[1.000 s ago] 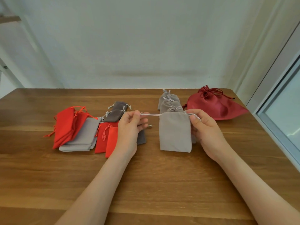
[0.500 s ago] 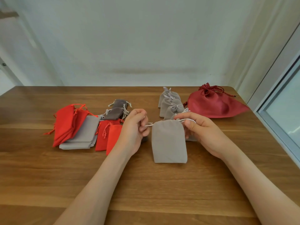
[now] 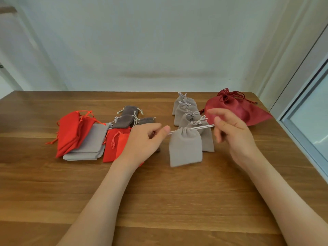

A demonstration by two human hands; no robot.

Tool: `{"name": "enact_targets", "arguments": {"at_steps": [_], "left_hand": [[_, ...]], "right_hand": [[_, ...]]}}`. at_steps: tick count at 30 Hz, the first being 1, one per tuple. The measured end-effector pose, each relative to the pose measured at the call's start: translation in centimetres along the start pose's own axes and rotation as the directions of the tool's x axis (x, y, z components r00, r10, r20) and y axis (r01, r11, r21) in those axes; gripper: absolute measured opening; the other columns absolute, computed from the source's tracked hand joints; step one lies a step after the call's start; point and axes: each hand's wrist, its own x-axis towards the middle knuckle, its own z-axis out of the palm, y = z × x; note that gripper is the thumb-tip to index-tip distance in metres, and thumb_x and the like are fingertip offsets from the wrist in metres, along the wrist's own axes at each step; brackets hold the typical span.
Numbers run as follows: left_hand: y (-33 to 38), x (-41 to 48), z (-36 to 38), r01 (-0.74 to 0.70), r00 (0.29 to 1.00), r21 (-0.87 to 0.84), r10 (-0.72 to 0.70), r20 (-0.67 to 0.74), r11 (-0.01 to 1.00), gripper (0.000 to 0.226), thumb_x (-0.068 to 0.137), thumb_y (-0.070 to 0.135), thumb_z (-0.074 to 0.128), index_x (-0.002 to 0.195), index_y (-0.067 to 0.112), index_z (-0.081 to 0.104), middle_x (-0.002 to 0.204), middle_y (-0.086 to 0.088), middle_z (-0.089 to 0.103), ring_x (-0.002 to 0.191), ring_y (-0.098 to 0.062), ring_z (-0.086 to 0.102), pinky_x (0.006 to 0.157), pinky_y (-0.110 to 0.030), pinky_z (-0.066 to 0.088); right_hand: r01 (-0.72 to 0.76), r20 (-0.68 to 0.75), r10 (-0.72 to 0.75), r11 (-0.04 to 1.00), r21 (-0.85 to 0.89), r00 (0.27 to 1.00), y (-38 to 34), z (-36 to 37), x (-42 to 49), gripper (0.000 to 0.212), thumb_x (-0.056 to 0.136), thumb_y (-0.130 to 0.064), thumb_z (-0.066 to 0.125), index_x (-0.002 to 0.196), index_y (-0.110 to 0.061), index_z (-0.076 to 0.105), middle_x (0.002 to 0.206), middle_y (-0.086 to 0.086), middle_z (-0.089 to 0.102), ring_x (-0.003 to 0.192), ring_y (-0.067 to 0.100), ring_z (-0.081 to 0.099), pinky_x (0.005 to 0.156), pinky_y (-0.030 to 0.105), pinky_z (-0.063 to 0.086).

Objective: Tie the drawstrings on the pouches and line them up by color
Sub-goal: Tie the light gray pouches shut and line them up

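A light grey pouch [image 3: 185, 148] hangs between my hands, its mouth cinched and its white drawstrings [image 3: 200, 127] pulled taut to both sides. My left hand [image 3: 143, 142] pinches the left string end. My right hand [image 3: 230, 128] holds the right end between thumb and fingers, the other fingers spread. Behind the pouch a row of several tied light grey pouches [image 3: 186, 109] runs toward the wall. At the left lie red pouches [image 3: 72, 132], flat grey pouches [image 3: 90, 146], orange-red pouches [image 3: 115, 144] and dark grey pouches [image 3: 126, 119].
A large dark red drawstring bag [image 3: 236, 109] lies at the back right of the wooden table [image 3: 168, 201]. A window frame [image 3: 305, 107] borders the table's right edge, and a pale wall stands behind it.
The pouch's mouth has been drawn shut as both hands pulled the strings apart. The pouch rose slightly off the table and my right hand's fingers spread out.
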Motion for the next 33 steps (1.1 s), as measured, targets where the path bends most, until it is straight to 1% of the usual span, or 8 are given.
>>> {"name": "enact_targets", "arguments": {"at_steps": [3, 6, 9, 12, 18, 22, 29, 33], "left_hand": [[0.1, 0.0, 0.2, -0.021, 1.0, -0.016, 0.021, -0.017, 1.0, 0.057, 0.089, 0.046, 0.047, 0.056, 0.001, 0.04, 0.049, 0.0, 0.033, 0.049, -0.006, 0.033, 0.051, -0.022, 0.027], [0.4, 0.0, 0.4, -0.016, 1.0, -0.06, 0.017, 0.007, 0.998, 0.054, 0.089, 0.047, 0.045, 0.057, 0.004, 0.04, 0.051, 0.006, 0.033, 0.05, -0.005, 0.035, 0.052, -0.017, 0.027], [0.4, -0.1, 0.4, 0.009, 0.993, -0.138, 0.007, 0.118, 0.99, 0.037, 0.089, 0.04, 0.048, 0.06, 0.018, 0.042, 0.057, 0.011, 0.036, 0.057, -0.004, 0.036, 0.056, -0.02, 0.028], [0.9, -0.3, 0.9, 0.014, 0.978, -0.129, 0.013, 0.207, 0.992, 0.024, 0.089, 0.024, 0.053, 0.066, 0.016, 0.051, 0.062, 0.007, 0.045, 0.062, -0.006, 0.041, 0.06, -0.017, 0.03], [1.3, -0.3, 1.6, -0.075, 0.973, -0.111, 0.098, 0.211, 0.991, 0.025, 0.088, 0.035, 0.05, 0.082, 0.019, 0.069, 0.077, -0.001, 0.057, 0.071, -0.012, 0.052, 0.066, -0.017, 0.037], [1.3, -0.3, 1.7, -0.128, 0.978, -0.032, 0.132, 0.163, 0.991, 0.023, 0.087, 0.035, 0.052, 0.079, 0.021, 0.068, 0.081, 0.005, 0.045, 0.08, -0.003, 0.045, 0.072, -0.01, 0.031], [0.8, -0.7, 2.5, -0.125, 0.99, 0.145, 0.114, 0.082, 0.982, 0.016, 0.087, 0.042, 0.051, 0.08, 0.031, 0.061, 0.124, 0.002, 0.035, 0.121, -0.016, 0.03, 0.101, -0.026, 0.026], [1.1, -0.3, 3.0, -0.181, 0.978, 0.248, 0.2, -0.051, 0.952, 0.029, 0.089, 0.037, 0.053, 0.075, 0.013, 0.061, 0.107, -0.003, 0.051, 0.103, -0.012, 0.04, 0.087, -0.01, 0.028]], "right_hand": [[0.012, -0.141, -0.013, 1.0, -0.012, 0.99, -0.1, -0.5, 0.2, 0.023, 0.097, -0.01, 0.045, 0.112, -0.019, 0.061, 0.049, 0.001, 0.042, 0.046, 0.007, 0.039, 0.05, 0.012, 0.037], [0.051, -0.14, -0.068, 0.992, -0.115, 0.988, -0.2, -0.4, 0.0, 0.024, 0.099, -0.015, 0.043, 0.115, -0.021, 0.059, 0.063, 0.001, 0.059, 0.06, 0.004, 0.053, 0.059, 0.011, 0.041], [0.091, -0.052, -0.098, 0.988, -0.124, 0.994, -0.4, 0.0, -0.1, 0.027, 0.102, -0.016, 0.037, 0.121, -0.016, 0.056, 0.1, 0.001, 0.07, 0.095, 0.0, 0.063, 0.078, 0.015, 0.05], [0.102, 0.097, -0.104, 0.994, 0.024, 0.99, -0.6, 0.6, -0.3, 0.029, 0.101, -0.018, 0.036, 0.124, -0.013, 0.053, 0.112, 0.007, 0.067, 0.109, 0.017, 0.063, 0.087, 0.032, 0.054], [0.086, 0.303, -0.017, 0.973, -0.216, 0.953, -0.7, 1.8, -0.9, 0.034, 0.094, -0.023, 0.053, 0.128, -0.025, 0.051, 0.118, -0.009, 0.062, 0.111, -0.002, 0.055, 0.094, 0.015, 0.042], [0.124, 0.419, 0.055, 0.914, -0.386, 0.906, -0.7, 2.3, -0.9, 0.029, 0.093, -0.017, 0.057, 0.119, -0.027, 0.058, 0.109, -0.011, 0.066, 0.101, -0.002, 0.059, 0.088, 0.019, 0.045], [0.152, 0.424, 0.065, 0.876, -0.458, 0.903, -0.3, 2.6, -1.0, 0.006, 0.09, -0.021, 0.061, 0.09, -0.021, 0.067, 0.086, 0.0, 0.066, 0.082, 0.012, 0.058, 0.075, 0.028, 0.043], [0.15, 0.421, 0.075, 0.867, -0.476, 0.904, -0.1, 2.8, -1.0, 0.009, 0.088, -0.022, 0.064, 0.083, -0.014, 0.064, 0.072, -0.005, 0.061, 0.071, 0.011, 0.055, 0.068, 0.026, 0.04]]}}
